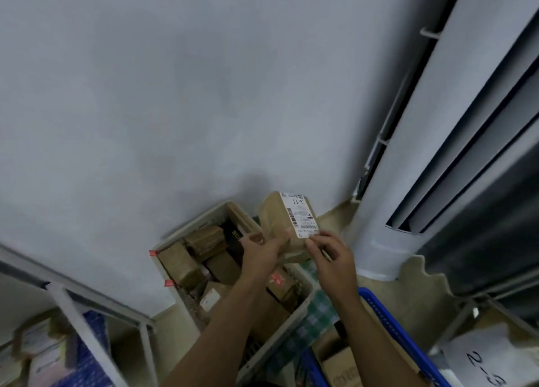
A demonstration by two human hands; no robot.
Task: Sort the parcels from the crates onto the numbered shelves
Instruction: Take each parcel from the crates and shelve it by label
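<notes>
A small brown paper-wrapped parcel (280, 220) with a white shipping label facing me is held up above the white crate (303, 308). My left hand (262, 249) grips its lower left side, thumb across the front. My right hand (332, 255) pinches the label's lower right corner with its fingertips. The white crate below holds several brown parcels (204, 241). A blue crate (388, 325) at the lower right holds a cardboard box (341, 366).
A white metal shelf frame (73, 305) with stacked parcels stands at the lower left. At the lower right lies a sheet marked 2-3 (484, 369) on another shelf. A tall white floor unit (423, 153) with dark slats rises on the right against a plain wall.
</notes>
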